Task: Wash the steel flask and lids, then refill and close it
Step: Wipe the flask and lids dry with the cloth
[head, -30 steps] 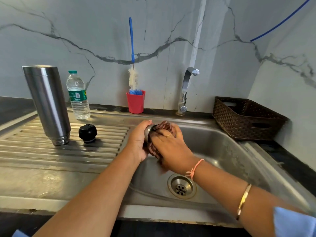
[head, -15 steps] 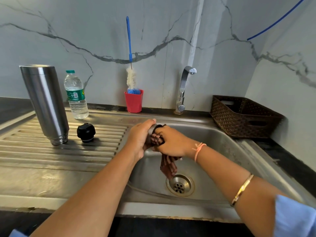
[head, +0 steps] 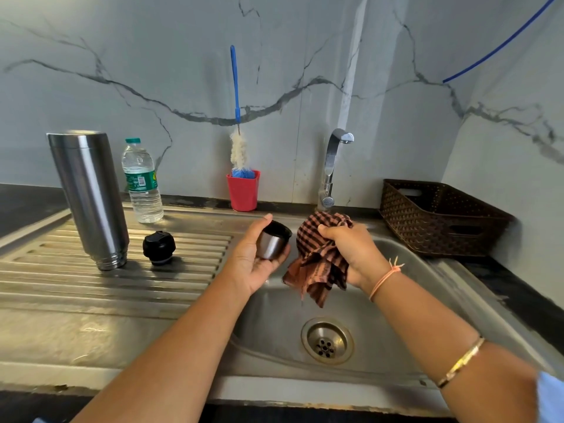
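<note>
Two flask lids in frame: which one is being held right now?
The steel cup lid, gripped by the left hand over the sink; the black stopper lid sits untouched on the drainboard beside the flask.

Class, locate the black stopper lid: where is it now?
In the head view, the black stopper lid stands on the ribbed draining board, left of the sink, just right of the inverted steel flask.

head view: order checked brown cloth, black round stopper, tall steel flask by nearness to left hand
1. Checked brown cloth, just right of the left hand.
2. Black round stopper, to its left.
3. Tall steel flask, farther left.
</note>
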`<state>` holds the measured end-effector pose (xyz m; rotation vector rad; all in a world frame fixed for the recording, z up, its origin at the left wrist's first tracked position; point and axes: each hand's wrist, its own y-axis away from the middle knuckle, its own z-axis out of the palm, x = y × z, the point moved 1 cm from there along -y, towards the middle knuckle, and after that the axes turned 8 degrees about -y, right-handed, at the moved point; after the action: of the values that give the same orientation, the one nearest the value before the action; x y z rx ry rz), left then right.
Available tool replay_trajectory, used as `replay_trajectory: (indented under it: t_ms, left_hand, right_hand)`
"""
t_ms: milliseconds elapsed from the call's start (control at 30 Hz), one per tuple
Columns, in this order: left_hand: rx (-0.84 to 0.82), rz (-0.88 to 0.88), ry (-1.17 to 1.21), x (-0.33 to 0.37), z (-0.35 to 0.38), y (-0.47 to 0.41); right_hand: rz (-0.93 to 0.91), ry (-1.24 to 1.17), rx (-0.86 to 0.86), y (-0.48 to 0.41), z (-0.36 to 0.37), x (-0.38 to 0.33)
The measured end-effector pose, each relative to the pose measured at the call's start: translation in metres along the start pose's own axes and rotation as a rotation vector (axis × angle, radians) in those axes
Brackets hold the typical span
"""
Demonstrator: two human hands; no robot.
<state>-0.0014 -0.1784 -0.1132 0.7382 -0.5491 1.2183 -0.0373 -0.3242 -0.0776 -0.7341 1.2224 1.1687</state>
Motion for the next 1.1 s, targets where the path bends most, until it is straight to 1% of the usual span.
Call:
replay_trajectory:
  t_ms: [33, 100, 133, 167, 233, 267, 300, 333, 367, 400, 433, 467, 500, 533, 567, 600, 667, 700, 733, 767, 833, 900, 933, 967, 1000, 1033, 1067, 1100]
  left_hand:
    - [0.008, 0.012, 0.022, 0.0, -0.002, -0.002]
    - [0.032, 0.002, 0.011, -0.001, -0.006, -0.005]
    - [0.052, -0.023, -0.038, -0.003, -0.007, -0.006]
    - [0.07, -0.046, -0.089, -0.005, -0.005, -0.005]
    - [0.126, -0.069, -0.167, -0.009, -0.002, -0.005]
    - [0.123, -0.067, -0.195, -0.01, -0.001, -0.006]
    - [0.097, -0.064, -0.21, -0.01, 0.001, -0.006]
    - [0.062, -0.07, -0.214, -0.009, 0.002, -0.004]
    - [0.03, -0.082, -0.23, -0.008, 0.002, -0.002]
    - [-0.003, -0.096, -0.251, -0.009, 0.002, 0.0]
    - [-0.04, -0.103, -0.277, -0.01, 0.002, 0.001]
    - [-0.071, -0.095, -0.304, -0.01, 0.004, 0.004]
    - [-0.107, -0.071, -0.352, -0.009, 0.005, 0.007]
    - [-0.13, -0.038, -0.412, -0.009, 0.006, 0.008]
    - [-0.143, -0.007, -0.474, -0.009, 0.006, 0.007]
    - [-0.151, 0.013, -0.535, -0.008, 0.007, 0.008]
    - [-0.169, 0.032, -0.614, -0.006, 0.008, 0.009]
    - [-0.166, 0.049, -0.65, -0.006, 0.009, 0.009]
    - [-0.156, 0.066, -0.674, -0.004, 0.011, 0.012]
    - [-0.144, 0.091, -0.715, -0.003, 0.016, 0.016]
    - [-0.105, 0.157, -0.8, -0.001, 0.018, 0.023]
    - [-0.044, 0.312, -1.047, 0.002, 0.012, 0.023]
    - [-0.029, 0.404, -1.177, 0.001, 0.008, 0.02]
    - [-0.007, 0.471, -1.322, -0.001, 0.006, 0.017]
    - [0.019, 0.55, -1.464, -0.001, 0.003, 0.017]
    - [0.028, 0.652, -1.55, -0.001, 0.001, 0.014]
    - [0.022, 0.725, -1.573, 0.0, 0.0, 0.014]
    - [0.027, 0.806, -1.578, -0.001, 0.002, 0.014]
  right_hand:
    - [0.024, -0.028, 0.026, 0.002, 0.001, 0.001]
    - [0.002, -0.042, 0.044, 0.006, 0.007, 0.004]
    - [-0.065, 0.011, 0.044, 0.009, 0.01, 0.006]
    - [-0.179, 0.129, 0.032, 0.013, 0.013, 0.009]
    - [-0.492, 0.524, -0.05, 0.025, 0.019, 0.013]
    - [-0.636, 0.733, -0.112, 0.03, 0.023, 0.016]
    - [-0.734, 0.929, -0.195, 0.034, 0.026, 0.019]
    - [-0.76, 1.129, -0.267, 0.034, 0.03, 0.023]
    - [-0.76, 1.336, -0.29, 0.036, 0.033, 0.027]
    - [-0.774, 1.508, -0.277, 0.038, 0.036, 0.03]
    - [-0.812, 1.625, -0.251, 0.039, 0.038, 0.032]
    - [-0.846, 1.678, -0.226, 0.037, 0.039, 0.031]
    - [-0.868, 1.668, -0.215, 0.034, 0.04, 0.026]
    - [-0.857, 1.609, -0.236, 0.029, 0.039, 0.017]
    - [-0.803, 1.519, -0.291, 0.024, 0.037, 0.002]
    - [-0.705, 1.444, -0.367, 0.02, 0.035, -0.014]
    - [-0.537, 1.41, -0.49, 0.016, 0.031, -0.037]
    - [-0.518, 1.41, -0.507, 0.016, 0.03, -0.04]
    - [-0.547, 1.419, -0.482, 0.019, 0.029, -0.037]
    - [-0.626, 1.456, -0.416, 0.023, 0.029, -0.028]
    - [-0.845, 1.647, -0.246, 0.039, 0.032, 0.001]
    - [-0.975, 1.762, -0.149, 0.049, 0.035, 0.024]
    - [-0.978, 1.758, -0.142, 0.048, 0.035, 0.026]
    - [-0.941, 1.715, -0.179, 0.046, 0.033, 0.021]
    - [-0.874, 1.632, -0.27, 0.04, 0.029, 0.013]
    - [-0.779, 1.544, -0.383, 0.034, 0.025, 0.0]
    - [-0.681, 1.465, -0.478, 0.03, 0.022, -0.013]
    - [-0.621, 1.392, -0.534, 0.029, 0.017, -0.024]
